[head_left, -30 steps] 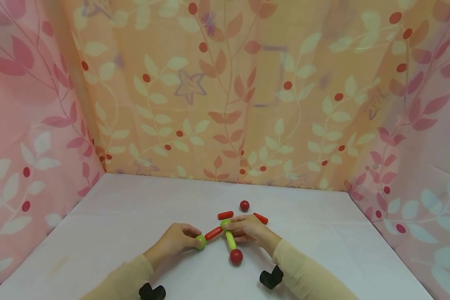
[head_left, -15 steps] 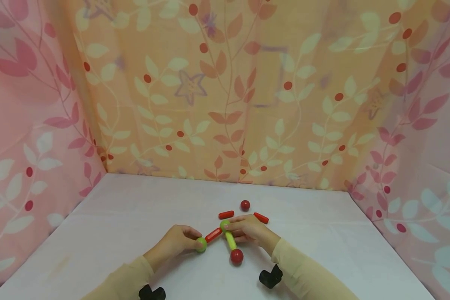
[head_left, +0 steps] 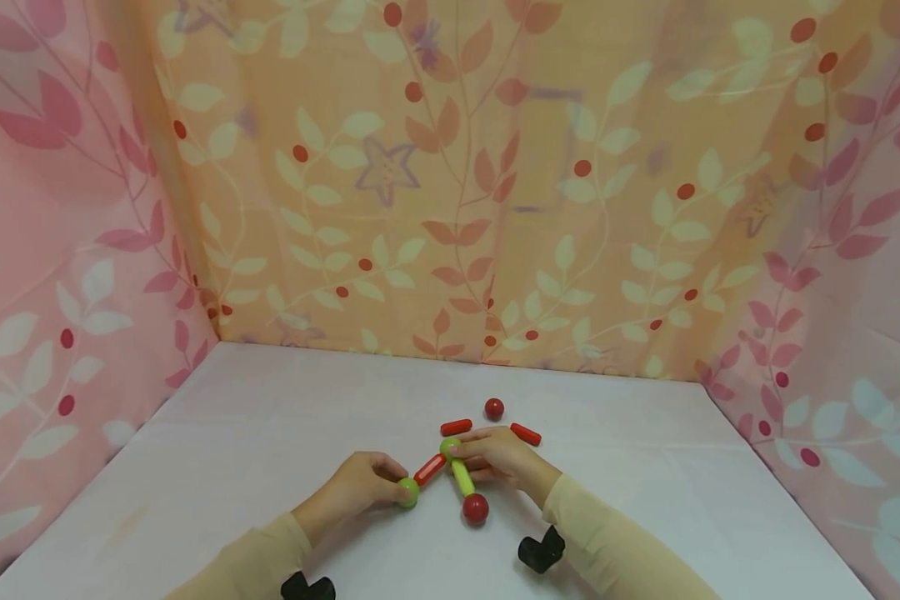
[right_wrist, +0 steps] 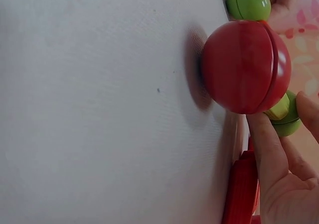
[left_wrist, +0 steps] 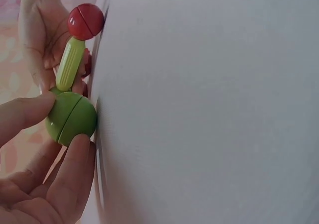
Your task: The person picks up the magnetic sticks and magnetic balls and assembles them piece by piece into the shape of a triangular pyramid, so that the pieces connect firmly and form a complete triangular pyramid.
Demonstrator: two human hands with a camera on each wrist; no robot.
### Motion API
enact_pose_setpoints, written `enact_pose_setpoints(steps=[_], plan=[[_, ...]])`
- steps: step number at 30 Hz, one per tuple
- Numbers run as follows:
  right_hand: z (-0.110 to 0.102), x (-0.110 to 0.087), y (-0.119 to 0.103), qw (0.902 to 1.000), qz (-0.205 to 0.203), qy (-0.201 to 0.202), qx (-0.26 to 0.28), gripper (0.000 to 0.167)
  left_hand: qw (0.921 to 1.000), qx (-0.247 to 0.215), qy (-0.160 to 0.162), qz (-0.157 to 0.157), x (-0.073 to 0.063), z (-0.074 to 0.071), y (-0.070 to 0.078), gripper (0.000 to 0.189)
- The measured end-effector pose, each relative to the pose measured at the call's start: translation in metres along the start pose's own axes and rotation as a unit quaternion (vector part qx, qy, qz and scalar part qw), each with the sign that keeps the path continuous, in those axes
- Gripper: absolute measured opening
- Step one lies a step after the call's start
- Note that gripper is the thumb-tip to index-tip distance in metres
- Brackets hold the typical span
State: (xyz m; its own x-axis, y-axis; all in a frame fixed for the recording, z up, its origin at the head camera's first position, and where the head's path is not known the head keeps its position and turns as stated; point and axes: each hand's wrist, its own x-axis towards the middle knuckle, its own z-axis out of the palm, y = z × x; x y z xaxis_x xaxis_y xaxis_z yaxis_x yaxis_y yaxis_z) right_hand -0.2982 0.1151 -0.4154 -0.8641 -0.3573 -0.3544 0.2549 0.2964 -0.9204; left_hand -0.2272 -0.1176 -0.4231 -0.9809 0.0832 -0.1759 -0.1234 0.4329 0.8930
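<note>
With thumb and fingers, my left hand (head_left: 354, 488) pinches a shiny green ball (head_left: 408, 492) at the near end of a red rod (head_left: 430, 470). That rod runs up to another green ball (head_left: 451, 450), which my right hand (head_left: 507, 458) grips. From this far green ball a yellow-green rod (head_left: 462, 478) slants toward me and ends in a red ball (head_left: 476, 509). The left wrist view shows thumb and fingers around the nearer green ball (left_wrist: 72, 118). In the right wrist view, the large red ball (right_wrist: 245, 67) hangs close over the tabletop and partly hides the yellow-green rod.
Beyond the right hand lie a loose red rod (head_left: 456, 427), a second red rod (head_left: 526, 434) and a loose red ball (head_left: 494, 408). All sit on a white-covered table (head_left: 285, 400), with patterned curtains (head_left: 450, 183) at its back and sides.
The left hand has drawn its green ball slightly nearer to me, so the red rod slants more steeply. The right hand keeps its grip almost in place. The head view has shifted a little.
</note>
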Motion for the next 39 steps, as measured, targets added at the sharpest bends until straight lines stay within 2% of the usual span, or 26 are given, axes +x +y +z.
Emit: enact_pose_setpoints(steps=[5, 17, 23, 26, 29, 31, 35, 39], plan=[[0.001, 0.001, -0.002, 1.0000, 0.006, -0.001, 0.000, 0.041, 0.9990, -0.037, -0.026, 0.002, -0.001, 0.001, -0.002, 0.029], [0.006, 0.005, -0.009, 0.9993, 0.005, -0.002, -0.038, 0.039, 0.9993, -0.036, -0.013, -0.007, -0.004, 0.000, -0.003, 0.029], [0.010, 0.008, -0.006, 0.9996, -0.001, 0.007, -0.028, 0.039, 0.9990, -0.042, -0.013, -0.010, -0.007, -0.002, -0.006, 0.028], [0.011, 0.008, -0.005, 0.9997, -0.004, 0.005, -0.023, 0.038, 0.9990, -0.036, -0.027, -0.007, -0.007, -0.006, -0.006, 0.026], [0.010, 0.006, -0.004, 0.9997, -0.008, 0.001, -0.025, 0.037, 0.9994, -0.018, -0.029, -0.007, -0.001, -0.013, -0.003, 0.024], [0.010, 0.005, -0.004, 0.9995, -0.011, -0.001, -0.028, 0.038, 0.9998, -0.007, -0.017, -0.009, 0.006, -0.017, 0.000, 0.024], [0.008, 0.001, -0.005, 0.9995, -0.015, -0.001, -0.029, 0.039, 0.9998, -0.012, 0.015, -0.003, 0.021, -0.022, 0.008, 0.026], [0.006, -0.004, -0.005, 0.9994, -0.017, 0.003, -0.029, 0.038, 0.9995, -0.014, 0.025, 0.011, 0.033, -0.021, 0.014, 0.027]])
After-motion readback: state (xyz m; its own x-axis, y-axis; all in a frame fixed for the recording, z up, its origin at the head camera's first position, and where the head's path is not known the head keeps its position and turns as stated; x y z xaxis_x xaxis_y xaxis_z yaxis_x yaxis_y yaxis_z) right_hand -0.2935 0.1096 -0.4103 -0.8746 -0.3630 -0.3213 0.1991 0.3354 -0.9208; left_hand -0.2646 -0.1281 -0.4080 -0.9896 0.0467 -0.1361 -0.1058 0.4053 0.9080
